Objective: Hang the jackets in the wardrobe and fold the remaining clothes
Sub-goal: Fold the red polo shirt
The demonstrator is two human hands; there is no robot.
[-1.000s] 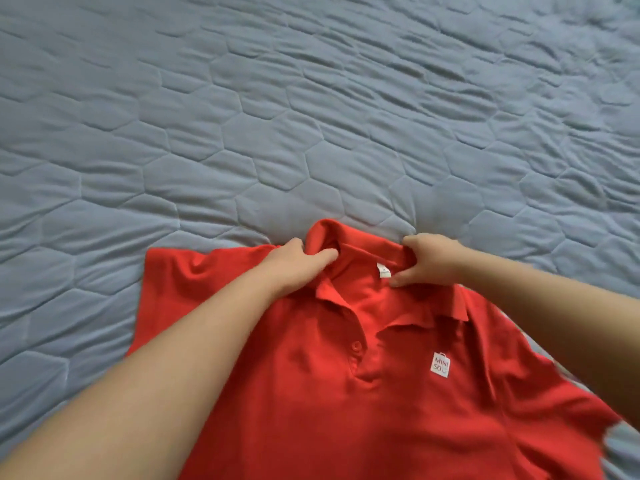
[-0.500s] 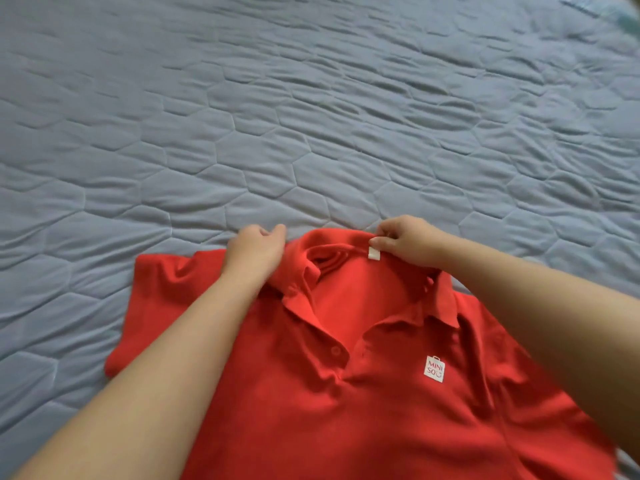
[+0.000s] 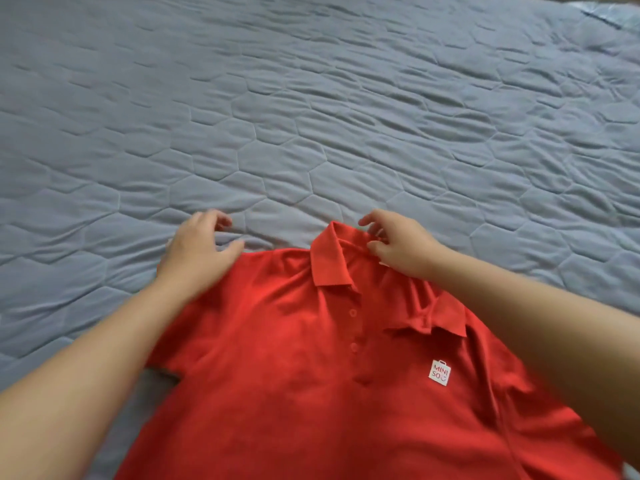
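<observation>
**Q:** What is shown, and where does the garment lie?

**A:** A red polo shirt lies front-up on a grey-blue quilted bedspread. Its collar is at the far end from the person.

**Q:** How are the hands placed about the collar?

**A:** The right hand is at the collar's back edge. Thumb and curled fingers bracket the band in a loose pinch, probably to square it. The left hand is well to the left of the collar, over the shoulder edge. Its fingers are half curled and the palm hides the cloth, so I cannot tell whether it has a grip.

**Q:** Why this arrangement?

**A:** A flat, front-up garment with straightened collar and shoulders suggests preparation for folding. No fold is made yet.

**Q:** Is any writing legible?

**A:** Yes. Below the collar, on the right-hand side, a white chest patch shaped like a shopping bag reads "MINI SO" in red. Two buttons run straight down from the collar. A white sliver under the right hand, just beside the collar, cannot be read.
</observation>
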